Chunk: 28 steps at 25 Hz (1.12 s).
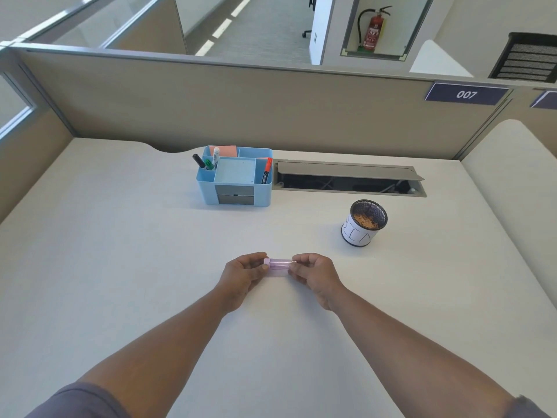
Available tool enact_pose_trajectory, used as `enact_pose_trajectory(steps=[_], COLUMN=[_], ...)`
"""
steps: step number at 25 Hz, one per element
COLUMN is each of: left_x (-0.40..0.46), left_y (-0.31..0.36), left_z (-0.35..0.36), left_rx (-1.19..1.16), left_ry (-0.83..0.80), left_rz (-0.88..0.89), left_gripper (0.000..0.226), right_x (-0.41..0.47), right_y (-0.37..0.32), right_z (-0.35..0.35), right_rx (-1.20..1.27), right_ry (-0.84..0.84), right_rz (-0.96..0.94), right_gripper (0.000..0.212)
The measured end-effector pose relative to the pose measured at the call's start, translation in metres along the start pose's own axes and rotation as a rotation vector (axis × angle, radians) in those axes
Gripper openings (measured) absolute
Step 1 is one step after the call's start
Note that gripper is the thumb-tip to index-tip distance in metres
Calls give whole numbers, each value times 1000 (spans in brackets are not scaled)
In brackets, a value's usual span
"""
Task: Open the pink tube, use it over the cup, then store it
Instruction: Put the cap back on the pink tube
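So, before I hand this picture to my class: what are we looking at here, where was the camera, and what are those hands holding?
There is no machine, just a person's two bare arms. The one picture comes from a camera worn on the head, looking forward and down at a pale desk. The left hand and right hand each grip one end of a small pink tube, held level just above the desk. To the right stands a mesh cup with brownish bits inside. Farther back sits a blue organiser holding markers and notes.
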<state>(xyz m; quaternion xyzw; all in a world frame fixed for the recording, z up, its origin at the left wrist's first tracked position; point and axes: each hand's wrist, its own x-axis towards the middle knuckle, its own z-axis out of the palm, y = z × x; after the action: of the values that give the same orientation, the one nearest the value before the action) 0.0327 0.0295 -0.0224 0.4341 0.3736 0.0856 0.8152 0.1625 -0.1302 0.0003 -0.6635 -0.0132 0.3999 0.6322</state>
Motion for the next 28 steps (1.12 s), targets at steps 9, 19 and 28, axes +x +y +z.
enact_pose_trajectory(steps=[9,19,28], left_x=[5,8,9], left_y=[-3,-5,-6], left_z=[-2,-4,-6], left_rx=[-3,14,41], left_ry=[9,0,-7], left_rz=[5,-2,3], left_gripper=[25,24,26], right_x=[1,1,-2], right_y=[4,4,2], right_z=[-2,-4,-2], right_rx=[16,-32,-239], right_ry=[-25,-70,-40], right_rz=[17,-7,-108], right_gripper=[22,28,30])
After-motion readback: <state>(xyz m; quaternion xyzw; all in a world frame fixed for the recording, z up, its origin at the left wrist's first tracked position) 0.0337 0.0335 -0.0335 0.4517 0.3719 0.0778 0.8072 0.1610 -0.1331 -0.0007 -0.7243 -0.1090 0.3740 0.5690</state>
